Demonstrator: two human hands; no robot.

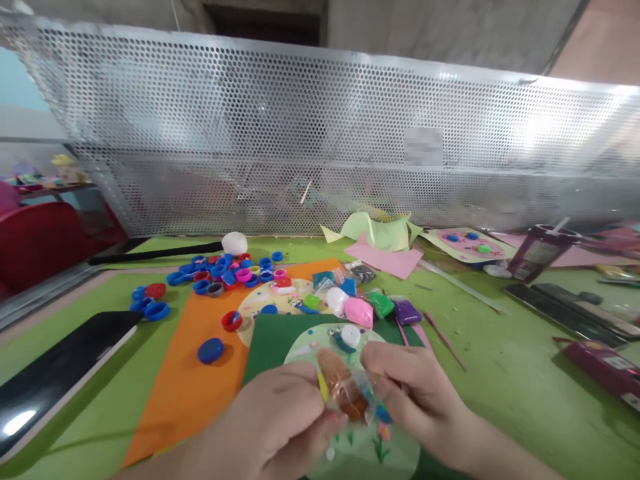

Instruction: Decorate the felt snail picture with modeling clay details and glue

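Observation:
Between my two hands is a clear plastic packet of brown modelling clay (343, 387), held above the decorated sheet. My left hand (285, 417) is closed on the packet's left side, with a yellow bit showing beside the fingers. The fingers of my right hand (417, 390) pinch the packet's right edge. Underneath lies a dark green sheet (267, 340) with a pale green rounded shape (305, 340) bearing clay flowers and a white cap (351, 335). Just beyond are wrapped clay packets: pink (359, 312), green (381, 304) and purple (407, 311).
Many bottle caps (220, 270) lie piled at back left by an orange sheet (170, 393). A phone (65, 373) rests at far left. On the right are a lidded cup (543, 252), a maroon box (603, 370) and a thin stick (445, 341). A perforated metal panel (320, 133) stands behind.

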